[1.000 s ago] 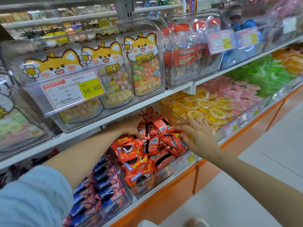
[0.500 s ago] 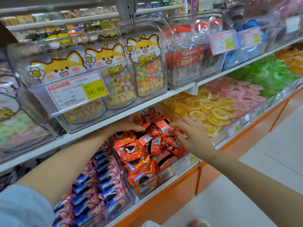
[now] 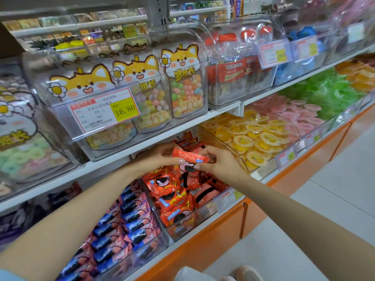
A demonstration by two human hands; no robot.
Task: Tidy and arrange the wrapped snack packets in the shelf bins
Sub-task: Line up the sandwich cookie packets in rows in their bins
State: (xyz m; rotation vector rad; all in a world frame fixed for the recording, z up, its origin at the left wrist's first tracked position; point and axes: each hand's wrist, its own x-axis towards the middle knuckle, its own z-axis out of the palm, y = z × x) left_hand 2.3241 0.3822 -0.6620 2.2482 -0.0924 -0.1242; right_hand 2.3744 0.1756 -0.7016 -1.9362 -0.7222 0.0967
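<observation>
**Head view: pinched one red packet in both hands**

Held a red packet (image 3: pixel 189 157) level above the middle bin (image 3: pixel 203 218) on the lower shelf, just below the front edge of the upper shelf (image 3: pixel 113 162). Gripped its left end with the left hand (image 3: pixel 160 159), thumb underneath and fingers curled over the top. Pinched its right end with the right hand (image 3: pixel 219 165), fingertips closed on the wrapper. Held it over a loose heap (image 3: pixel 172 195) of like red packets piled in that bin. Saw blue packets (image 3: pixel 125 226) stacked in the bin just left, yellow cups (image 3: pixel 253 138) in the bin just right, and pink cups (image 3: pixel 300 116) further right. Read 16.80 on a price tag (image 3: pixel 105 111) fixed to the clear box (image 3: pixel 182 37) on the upper shelf.
</observation>
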